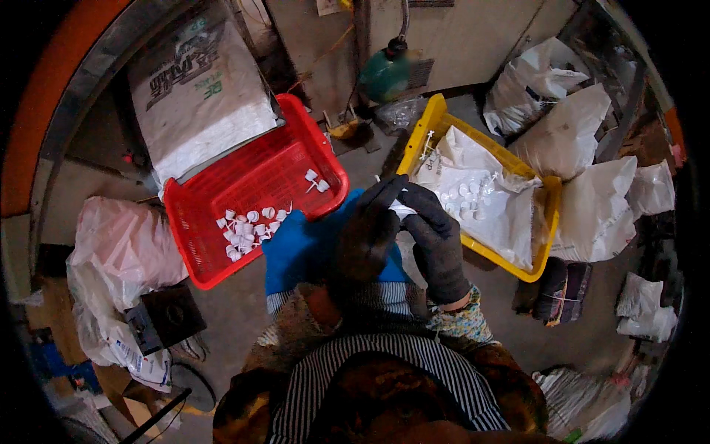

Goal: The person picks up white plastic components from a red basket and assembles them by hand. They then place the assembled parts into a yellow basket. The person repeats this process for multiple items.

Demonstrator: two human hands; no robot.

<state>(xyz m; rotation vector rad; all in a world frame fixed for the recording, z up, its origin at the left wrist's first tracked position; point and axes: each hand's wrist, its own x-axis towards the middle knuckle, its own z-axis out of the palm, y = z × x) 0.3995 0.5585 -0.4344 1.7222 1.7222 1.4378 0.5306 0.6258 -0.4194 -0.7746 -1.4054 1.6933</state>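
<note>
My left hand [367, 231] and my right hand [438, 240], both in dark gloves, meet in front of my body above my lap. Their fingers are closed around a small white plastic piece [401, 209], mostly hidden by the gloves, so its full shape does not show. On the left, a red plastic crate [214, 185] holds several white plastic caps with thin stems [240, 233]. To the right stands a yellow plastic crate [543, 229], lined with a white sack [510, 240]. Small whitish pieces [471, 200] lie on that lining.
A large printed sack [200, 96] leans over the red crate's far side. Full white sacks [569, 133] crowd the right. Pinkish plastic bags [126, 244] and a dark box [164, 320] stand at left. A green container [386, 74] is by the far wall.
</note>
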